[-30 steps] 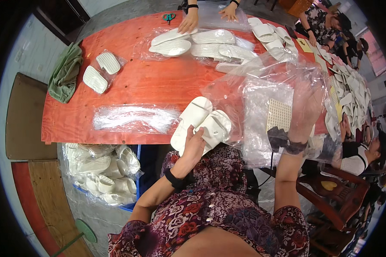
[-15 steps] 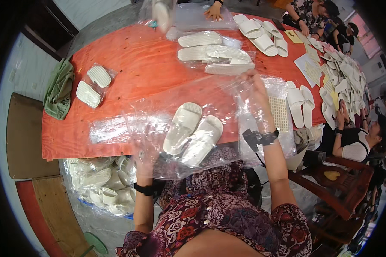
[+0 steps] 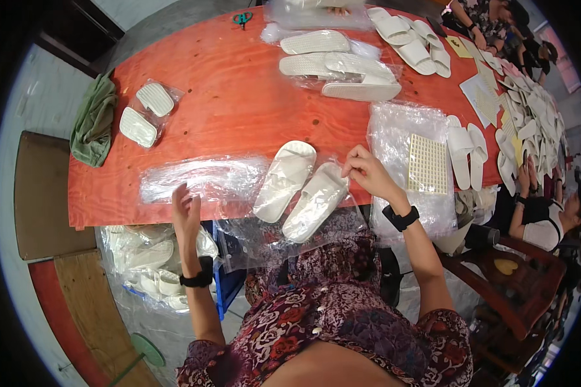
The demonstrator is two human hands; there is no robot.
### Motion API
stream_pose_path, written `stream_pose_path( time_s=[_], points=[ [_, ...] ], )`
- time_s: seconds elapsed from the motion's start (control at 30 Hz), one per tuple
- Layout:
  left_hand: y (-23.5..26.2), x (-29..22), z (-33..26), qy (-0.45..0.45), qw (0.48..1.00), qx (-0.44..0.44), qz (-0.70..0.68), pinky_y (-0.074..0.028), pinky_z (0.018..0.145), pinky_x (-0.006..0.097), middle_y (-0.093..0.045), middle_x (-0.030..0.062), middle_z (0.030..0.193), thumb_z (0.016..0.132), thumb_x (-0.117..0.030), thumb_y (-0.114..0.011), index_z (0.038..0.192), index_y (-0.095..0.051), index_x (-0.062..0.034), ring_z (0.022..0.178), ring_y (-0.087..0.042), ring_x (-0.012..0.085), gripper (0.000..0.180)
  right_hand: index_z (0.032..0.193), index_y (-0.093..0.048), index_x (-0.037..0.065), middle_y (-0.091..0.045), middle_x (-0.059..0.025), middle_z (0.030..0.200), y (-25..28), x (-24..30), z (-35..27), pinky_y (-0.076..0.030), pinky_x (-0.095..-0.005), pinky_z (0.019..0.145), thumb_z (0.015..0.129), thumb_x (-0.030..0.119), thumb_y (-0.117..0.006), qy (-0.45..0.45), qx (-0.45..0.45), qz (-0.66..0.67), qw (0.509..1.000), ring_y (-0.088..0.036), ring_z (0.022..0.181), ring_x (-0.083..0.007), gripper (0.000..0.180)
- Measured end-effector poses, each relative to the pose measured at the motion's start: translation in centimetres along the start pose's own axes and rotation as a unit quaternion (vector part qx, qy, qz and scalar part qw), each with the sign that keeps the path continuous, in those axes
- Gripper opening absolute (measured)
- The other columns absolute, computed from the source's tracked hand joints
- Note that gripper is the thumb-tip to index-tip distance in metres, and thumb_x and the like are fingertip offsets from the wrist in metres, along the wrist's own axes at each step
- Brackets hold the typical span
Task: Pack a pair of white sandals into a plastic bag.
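Note:
A pair of white slippers (image 3: pixel 285 182) lies inside a clear plastic bag (image 3: pixel 258 248) at the near table edge, with the loose end of the bag hanging over the edge. My right hand (image 3: pixel 370 173) is beside the right slipper's toe, finger and thumb pinched on the bag's corner. To the left, my left hand (image 3: pixel 186 216) is raised with fingers apart, holding nothing. Close by it is a stack of flat clear bags (image 3: pixel 203 179) on the red table (image 3: pixel 226 122).
A beige sticker sheet (image 3: pixel 427 164) rests on clear plastic bags at right, near unbagged slippers (image 3: pixel 468 151). Bagged slippers (image 3: pixel 342 68) lie farther back. Scissors (image 3: pixel 242 18), a green cloth (image 3: pixel 95 122) and a slipper heap (image 3: pixel 539 122) surround them. Co-workers are at right.
The bag has come down from stretched between both hands, and the slippers in it now rest at the table edge. My left hand has let go and moved left; my right hand has come lower.

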State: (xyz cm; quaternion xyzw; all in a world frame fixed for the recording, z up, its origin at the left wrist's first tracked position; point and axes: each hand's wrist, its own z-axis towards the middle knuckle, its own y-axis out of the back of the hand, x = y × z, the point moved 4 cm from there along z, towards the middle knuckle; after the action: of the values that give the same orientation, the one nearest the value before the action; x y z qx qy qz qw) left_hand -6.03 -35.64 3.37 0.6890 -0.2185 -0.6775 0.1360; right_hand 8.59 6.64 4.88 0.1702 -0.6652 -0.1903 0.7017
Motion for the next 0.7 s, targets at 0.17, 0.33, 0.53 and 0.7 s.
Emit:
stream_pose_path(
  time_s=[0.17,0.33,0.53,0.7],
  points=[
    [-8.6,-9.3,4.2,-0.165,0.953,0.237,0.087,-0.044,0.095,0.035,-0.058,0.0181,0.123,0.09,-0.027,-0.06,0.125,-0.054,0.0035,0.111,-0.056,0.0253,0.046,0.08,-0.063,0.002,-0.05,-0.0066,0.092,-0.9,3.0,1.4,-0.046,-0.0303,0.079,0.078,-0.006,-0.056,0.058,-0.001,0.026,0.998,-0.055,0.09,-0.0197,0.01],
    [-17.7,-12.0,5.5,-0.092,0.888,0.441,0.096,-0.042,0.093,0.032,-0.061,0.0132,0.115,0.095,-0.043,-0.052,0.122,-0.057,0.0028,0.106,-0.055,0.0217,0.053,0.078,-0.062,0.002,-0.051,-0.006,0.095,-1.5,4.8,1.8,-0.045,-0.0294,0.082,0.078,-0.008,-0.055,0.091,-0.011,0.067,0.994,-0.055,0.095,-0.0184,0.012],
    [-21.1,-8.8,5.4,0.014,0.816,0.577,0.025,-0.043,0.08,0.028,-0.061,0.0055,0.099,0.094,-0.038,-0.056,0.114,-0.061,0.002,0.09,-0.054,0.0131,0.045,0.089,-0.063,0.001,-0.054,-0.0067,0.102,-1.5,3.6,0.4,-0.046,-0.0289,0.083,0.083,-0.005,-0.055,0.077,-0.039,0.062,0.994,-0.057,0.095,-0.0177,0.011],
    [-19.5,-6.8,7.0,0.109,0.89,0.418,-0.146,-0.037,0.064,0.022,-0.05,-0.0058,0.075,0.093,-0.03,-0.06,0.09,-0.065,-0.0063,0.07,-0.043,0.0045,0.024,0.1,-0.059,0.0,-0.06,-0.0053,0.101,-2.9,-0.6,-3.5,-0.048,-0.0246,0.071,0.092,0.013,-0.06,-0.085,-0.036,0.198,0.976,-0.058,0.084,-0.0097,0.016]
  ],
)
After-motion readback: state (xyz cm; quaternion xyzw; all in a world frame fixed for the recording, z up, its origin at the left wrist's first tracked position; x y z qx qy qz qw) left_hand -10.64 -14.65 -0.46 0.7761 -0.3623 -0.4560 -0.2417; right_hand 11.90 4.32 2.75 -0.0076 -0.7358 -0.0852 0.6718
